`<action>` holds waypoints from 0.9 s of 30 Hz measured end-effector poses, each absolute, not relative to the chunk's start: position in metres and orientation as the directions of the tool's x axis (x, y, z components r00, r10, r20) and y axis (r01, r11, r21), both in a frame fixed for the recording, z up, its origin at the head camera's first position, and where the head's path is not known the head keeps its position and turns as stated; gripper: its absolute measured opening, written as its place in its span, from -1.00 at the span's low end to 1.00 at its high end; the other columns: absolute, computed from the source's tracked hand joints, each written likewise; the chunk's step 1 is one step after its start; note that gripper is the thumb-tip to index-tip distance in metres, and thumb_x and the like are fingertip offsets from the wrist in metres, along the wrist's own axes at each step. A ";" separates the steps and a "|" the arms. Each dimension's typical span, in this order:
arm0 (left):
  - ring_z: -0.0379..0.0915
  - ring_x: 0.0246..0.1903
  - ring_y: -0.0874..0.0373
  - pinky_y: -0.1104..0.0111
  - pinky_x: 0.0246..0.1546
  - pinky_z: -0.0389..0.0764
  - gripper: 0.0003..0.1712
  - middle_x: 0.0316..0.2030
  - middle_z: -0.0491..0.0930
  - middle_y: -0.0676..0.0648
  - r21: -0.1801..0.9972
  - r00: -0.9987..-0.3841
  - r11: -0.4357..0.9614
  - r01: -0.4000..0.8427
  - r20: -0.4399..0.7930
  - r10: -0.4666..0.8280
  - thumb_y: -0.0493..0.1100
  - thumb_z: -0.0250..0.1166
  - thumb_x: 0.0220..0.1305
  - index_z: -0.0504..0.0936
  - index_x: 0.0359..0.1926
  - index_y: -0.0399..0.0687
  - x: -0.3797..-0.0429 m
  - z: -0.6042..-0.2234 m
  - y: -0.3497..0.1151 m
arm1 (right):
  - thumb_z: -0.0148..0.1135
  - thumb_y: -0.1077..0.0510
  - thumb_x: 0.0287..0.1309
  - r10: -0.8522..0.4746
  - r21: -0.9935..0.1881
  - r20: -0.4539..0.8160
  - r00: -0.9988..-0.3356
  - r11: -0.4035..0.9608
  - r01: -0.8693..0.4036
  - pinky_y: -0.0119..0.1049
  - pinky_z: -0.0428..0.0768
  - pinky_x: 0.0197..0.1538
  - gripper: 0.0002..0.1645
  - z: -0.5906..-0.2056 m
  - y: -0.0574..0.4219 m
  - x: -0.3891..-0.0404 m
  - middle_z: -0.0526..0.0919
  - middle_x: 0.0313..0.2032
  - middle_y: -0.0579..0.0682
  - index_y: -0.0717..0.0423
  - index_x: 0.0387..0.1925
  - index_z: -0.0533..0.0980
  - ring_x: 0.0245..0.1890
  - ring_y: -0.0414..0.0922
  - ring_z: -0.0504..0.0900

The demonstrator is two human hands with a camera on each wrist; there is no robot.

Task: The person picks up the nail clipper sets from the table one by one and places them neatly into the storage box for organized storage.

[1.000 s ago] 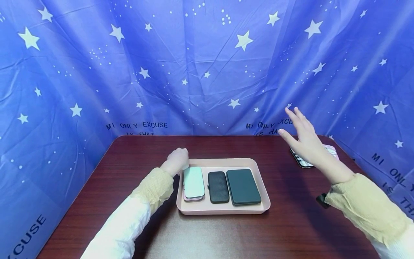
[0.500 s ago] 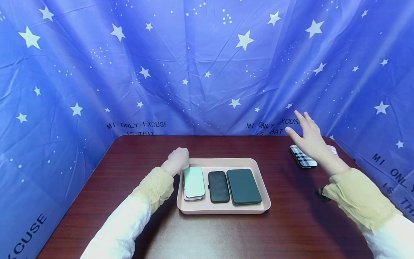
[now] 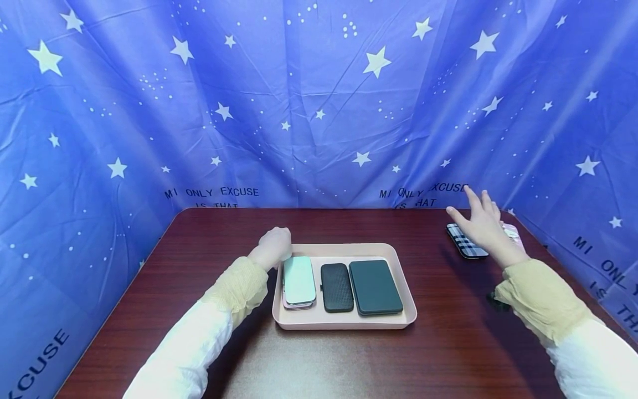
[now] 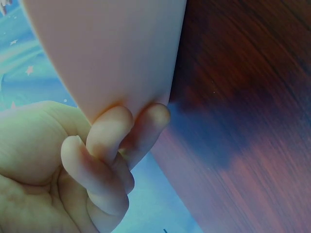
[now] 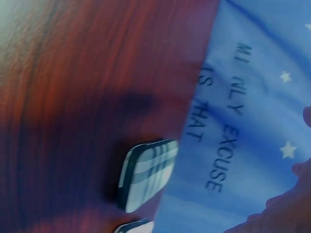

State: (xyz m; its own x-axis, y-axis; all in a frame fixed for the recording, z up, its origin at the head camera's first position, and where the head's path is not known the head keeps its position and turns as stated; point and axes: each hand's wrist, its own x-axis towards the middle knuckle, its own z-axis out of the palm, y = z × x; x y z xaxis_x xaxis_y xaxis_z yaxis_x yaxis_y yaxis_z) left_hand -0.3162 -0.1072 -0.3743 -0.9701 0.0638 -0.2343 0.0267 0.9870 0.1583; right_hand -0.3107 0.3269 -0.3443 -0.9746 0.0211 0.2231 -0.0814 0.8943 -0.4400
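My left hand (image 3: 273, 245) grips the far left corner of a beige tray (image 3: 344, 326). In the left wrist view its fingertips (image 4: 112, 124) press the tray's outer wall, and the thumb side reaches up to the rim. Inside the tray lie a mint-green flat case (image 3: 299, 280) on top of a pinkish one, a black textured case (image 3: 337, 288) and a larger dark green case (image 3: 376, 287). My right hand (image 3: 482, 224), fingers spread and holding nothing, hovers above a black-and-white plaid case (image 3: 464, 244). Beside that, partly hidden by the hand, is a pinkish case (image 3: 514, 234).
The dark red wooden table (image 3: 199, 343) has rounded far corners. A blue star-printed curtain (image 3: 319, 83) hangs behind it and along both sides. In the right wrist view the plaid case lies near the table's edge.
My right hand has moved down and slightly right, closer to the plaid case, uncovering more of it. The left hand and the tray have stayed in place.
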 end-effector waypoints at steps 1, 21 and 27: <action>0.55 -0.74 0.16 0.39 -0.77 0.57 -0.65 -0.09 0.59 -0.28 0.159 -0.970 0.987 0.028 -0.233 0.065 -0.38 0.15 0.16 0.47 0.01 -0.27 -0.316 -0.374 -0.107 | -0.20 -0.33 0.31 0.024 -0.436 0.221 -0.975 0.897 -0.077 0.65 -0.18 0.08 -0.05 -0.347 0.329 -0.312 -0.43 0.35 0.52 0.08 0.47 -0.26 0.26 0.62 -0.38; 0.54 -0.77 0.16 0.37 -0.74 0.58 -0.76 -0.19 0.64 -0.27 0.168 -0.975 0.985 0.042 -0.209 0.077 -0.39 0.15 0.15 0.54 -0.12 -0.26 -0.313 -0.373 -0.107 | -0.25 -0.29 0.33 0.029 -0.367 0.156 -0.987 0.930 -0.031 0.47 -0.16 0.25 -0.03 -0.392 0.361 -0.333 -0.14 0.24 0.70 0.40 0.38 -0.16 0.28 0.56 -0.18; 0.54 -0.73 0.15 0.38 -0.77 0.56 -0.75 -0.20 0.63 -0.25 0.162 -0.974 0.986 0.038 -0.212 0.073 -0.40 0.16 0.13 0.55 -0.12 -0.25 -0.314 -0.373 -0.107 | -0.24 -0.27 0.33 0.052 -0.335 0.125 -0.991 0.942 0.008 0.47 0.00 0.20 -0.03 -0.396 0.360 -0.335 -0.05 0.19 0.72 0.47 0.36 -0.13 0.21 0.58 -0.05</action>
